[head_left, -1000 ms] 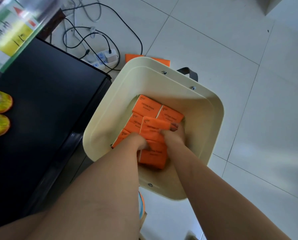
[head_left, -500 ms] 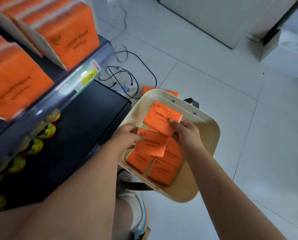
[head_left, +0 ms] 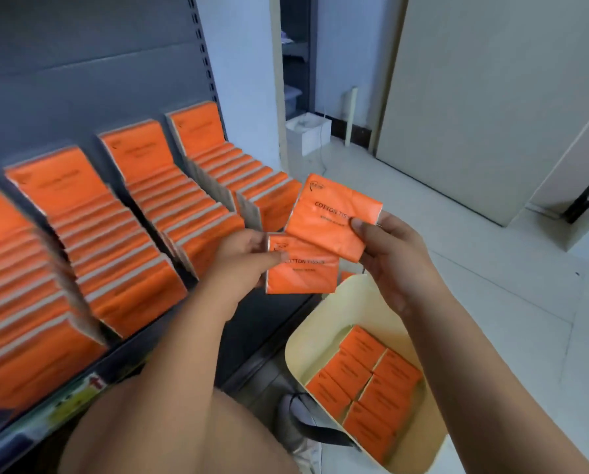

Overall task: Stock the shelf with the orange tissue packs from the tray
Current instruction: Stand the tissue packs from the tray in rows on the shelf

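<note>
The shelf point(head_left: 81, 70) is filling the left of the frame and carrying several rows of packs point(head_left: 129, 295), which are standing on edge, leaning back and pressing against one another. At the lower right, the tray point(head_left: 324, 323) is holding flat packs point(head_left: 368, 378) lying side by side. The floor point(head_left: 491, 285) is carrying a white box point(head_left: 308, 135) at the upper middle.

Tissue rows point(head_left: 115, 251) tight across shelf point(head_left: 81, 391)

"COTTON TISSUE", apparently, on tissue pack point(head_left: 330, 222)
</note>
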Demonstrator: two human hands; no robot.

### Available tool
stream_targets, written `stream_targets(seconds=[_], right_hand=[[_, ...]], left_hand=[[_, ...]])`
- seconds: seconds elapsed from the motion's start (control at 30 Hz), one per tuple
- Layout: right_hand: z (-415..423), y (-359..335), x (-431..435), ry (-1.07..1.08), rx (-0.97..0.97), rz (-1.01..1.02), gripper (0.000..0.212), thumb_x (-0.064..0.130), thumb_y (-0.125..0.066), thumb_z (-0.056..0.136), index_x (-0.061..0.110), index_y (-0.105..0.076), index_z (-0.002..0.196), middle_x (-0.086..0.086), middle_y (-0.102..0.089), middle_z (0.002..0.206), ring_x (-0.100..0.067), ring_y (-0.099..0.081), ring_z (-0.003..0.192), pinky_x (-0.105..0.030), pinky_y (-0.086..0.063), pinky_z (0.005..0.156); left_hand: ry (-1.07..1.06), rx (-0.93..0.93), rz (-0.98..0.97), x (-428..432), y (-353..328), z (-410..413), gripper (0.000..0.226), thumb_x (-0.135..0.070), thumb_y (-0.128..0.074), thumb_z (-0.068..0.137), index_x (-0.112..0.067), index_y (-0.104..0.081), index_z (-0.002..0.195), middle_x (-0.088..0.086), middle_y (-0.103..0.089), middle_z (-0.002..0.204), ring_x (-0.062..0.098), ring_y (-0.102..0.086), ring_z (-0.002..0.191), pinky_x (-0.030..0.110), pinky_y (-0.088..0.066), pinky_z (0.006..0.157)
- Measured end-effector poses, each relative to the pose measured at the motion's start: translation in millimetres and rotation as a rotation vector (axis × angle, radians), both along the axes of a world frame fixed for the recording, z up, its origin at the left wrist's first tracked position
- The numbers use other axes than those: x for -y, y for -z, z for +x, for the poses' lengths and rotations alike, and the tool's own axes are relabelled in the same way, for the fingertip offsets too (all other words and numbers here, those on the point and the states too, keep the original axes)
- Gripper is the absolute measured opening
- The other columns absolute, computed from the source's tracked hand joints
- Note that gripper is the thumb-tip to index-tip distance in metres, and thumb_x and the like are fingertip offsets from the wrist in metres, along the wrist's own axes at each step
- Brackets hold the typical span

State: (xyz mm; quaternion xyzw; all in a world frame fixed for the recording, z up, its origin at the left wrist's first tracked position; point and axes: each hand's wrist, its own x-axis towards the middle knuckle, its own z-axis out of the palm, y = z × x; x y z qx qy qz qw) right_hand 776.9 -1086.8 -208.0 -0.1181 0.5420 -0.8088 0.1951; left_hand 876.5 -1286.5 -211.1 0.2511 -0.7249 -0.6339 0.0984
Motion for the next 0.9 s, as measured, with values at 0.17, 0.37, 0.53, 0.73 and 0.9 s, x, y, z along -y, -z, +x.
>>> stream_targets(seconds=[0.17, 0.37, 0.53, 0.73, 0.9], right_hand=[[17.0, -64.5, 61.2, -0.135, -0.066, -0.111, 0.022, 0.007, -0.064, 0.096, 0.004, -0.069, 0.117, -0.015, -0.075, 0.114, -0.025, -0.073, 0.102, -0.035, -0.059, 0.085], [54.4, -125.0, 145.9, -0.314, -0.085, -0.249, 0.019, 0.004, -0.064, 0.096, 0.004, -0.066, 0.115, -0.013, -0.074, 0.101, -0.019, -0.072, 0.081, -0.035, -0.060, 0.077], [97.8, -144.1, 215.6, -0.426, -0.211, -0.274, 0.013, 0.003, -0.064, 0.095, 0.014, -0.070, 0.097, -0.007, -0.074, 0.096, -0.017, -0.069, 0.084, -0.038, -0.056, 0.083], [152.7, -139.2, 288.9, -0.555, -0.200, -0.277, 0.028, 0.003, -0.063, 0.096, 0.000, -0.065, 0.124, -0.013, -0.075, 0.112, -0.023, -0.071, 0.101, -0.044, -0.054, 0.095], [187.4, -128.0, 338.6, -0.651, -0.181, -0.275, 0.026, 0.001, -0.061, 0.097, 0.002, -0.065, 0.122, -0.013, -0.076, 0.110, -0.023, -0.074, 0.098, -0.036, -0.061, 0.086]], left_hand=[[-0.133, -0.103, -0.110, 49.8, -79.0, 41.6, 0.018, -0.003, -0.079, 0.085, -0.017, -0.069, 0.089, -0.007, -0.077, 0.077, 0.016, -0.074, 0.077, 0.035, -0.059, 0.069], [-0.315, -0.193, -0.379, 107.7, -149.2, 107.4, 0.018, -0.008, -0.082, 0.083, -0.011, -0.070, 0.096, 0.005, -0.076, 0.088, 0.017, -0.072, 0.075, 0.035, -0.057, 0.069], [-0.451, -0.199, -0.466, 150.3, -165.4, 174.2, 0.026, -0.012, -0.081, 0.085, -0.021, -0.068, 0.106, 0.015, -0.073, 0.091, 0.022, -0.066, 0.077, 0.048, -0.059, 0.074], [-0.573, -0.219, -0.492, 189.7, -159.4, 246.0, 0.032, -0.006, -0.078, 0.087, -0.029, -0.072, 0.108, 0.016, -0.073, 0.092, 0.023, -0.073, 0.075, 0.041, -0.061, 0.070], [-0.687, -0.221, -0.542, 228.0, -145.2, 290.2, 0.030, -0.006, -0.079, 0.086, -0.030, -0.073, 0.105, 0.012, -0.072, 0.097, 0.029, -0.074, 0.084, 0.049, -0.063, 0.076]])
